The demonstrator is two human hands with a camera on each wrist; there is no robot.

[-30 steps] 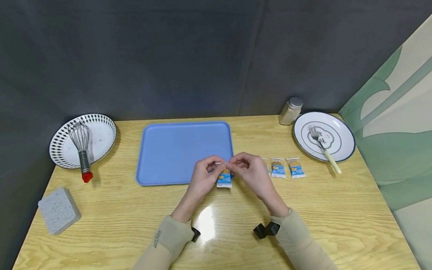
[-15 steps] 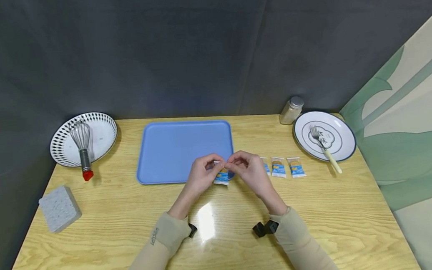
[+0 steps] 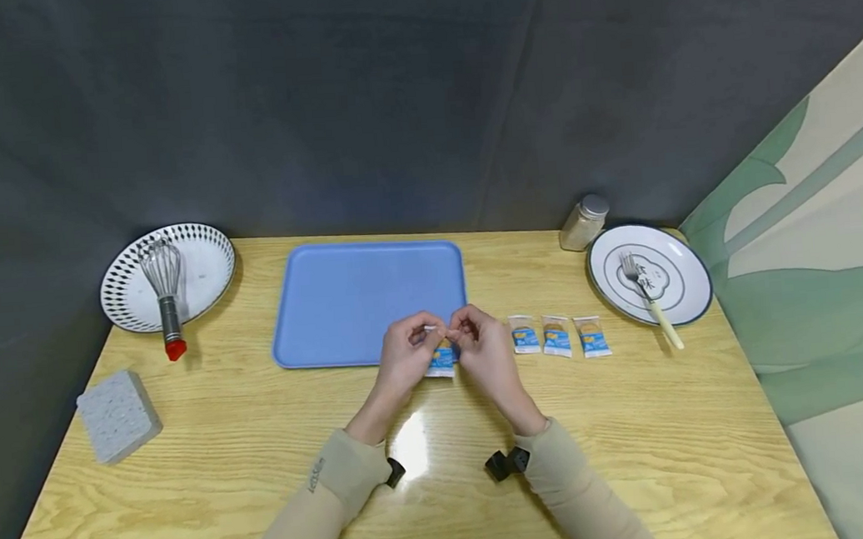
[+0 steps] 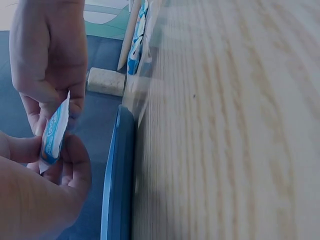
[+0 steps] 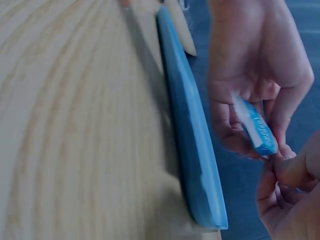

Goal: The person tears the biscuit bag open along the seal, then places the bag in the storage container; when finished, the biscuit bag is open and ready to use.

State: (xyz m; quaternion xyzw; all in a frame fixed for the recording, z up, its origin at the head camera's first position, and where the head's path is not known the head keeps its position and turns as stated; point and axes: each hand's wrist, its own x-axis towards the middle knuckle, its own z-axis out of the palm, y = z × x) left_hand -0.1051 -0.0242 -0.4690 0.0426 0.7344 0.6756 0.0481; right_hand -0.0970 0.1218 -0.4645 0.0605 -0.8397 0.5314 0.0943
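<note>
"Fingers of L hand, how set?"
"Curled, w/ thumb + index closed to a pinch on blue/wht pkt."
"And on R hand?"
"Curled too, pinched at far end of pkt, tip to tip w/ L hand."
"Whereabouts of pkt?"
"Held up off tbl, btwn hands, by nr R corner of blue tray."
"Else on tbl?"
"3 more pkts in a row, R of hands. Farther R, plate w/ fork + jar just beside. Far L, whisk on patterned dish, w/ grey block in front."
</note>
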